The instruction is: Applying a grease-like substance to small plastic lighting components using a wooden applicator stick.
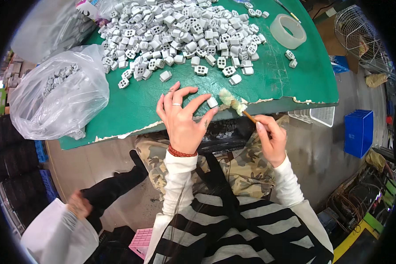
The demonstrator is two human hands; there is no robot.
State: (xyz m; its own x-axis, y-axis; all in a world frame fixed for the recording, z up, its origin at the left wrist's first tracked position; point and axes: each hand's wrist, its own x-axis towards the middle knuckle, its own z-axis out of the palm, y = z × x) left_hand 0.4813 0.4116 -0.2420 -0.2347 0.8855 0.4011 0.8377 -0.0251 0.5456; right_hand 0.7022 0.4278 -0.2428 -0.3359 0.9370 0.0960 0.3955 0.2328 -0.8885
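Between the thumb and forefinger of my left hand (182, 112) is a small light-grey plastic connector housing (212, 102), held just above the table's near edge. My right hand (273, 137) grips a thin wooden stick (249, 116) whose tip is wrapped in a pale green, fluffy wad (230, 99). That wad sits close to the right of the housing; whether they touch I cannot tell. Beyond my hands, a large heap of similar grey housings (180, 31) covers the far part of the green table (163, 99).
At the left edge stands a clear plastic bag (59, 97) with grey parts inside. A roll of clear tape (287, 31) lies at the far right, near two loose housings (291, 59). A blue bin (358, 133) is on the floor at right. Another person's hand (79, 204) shows at lower left.
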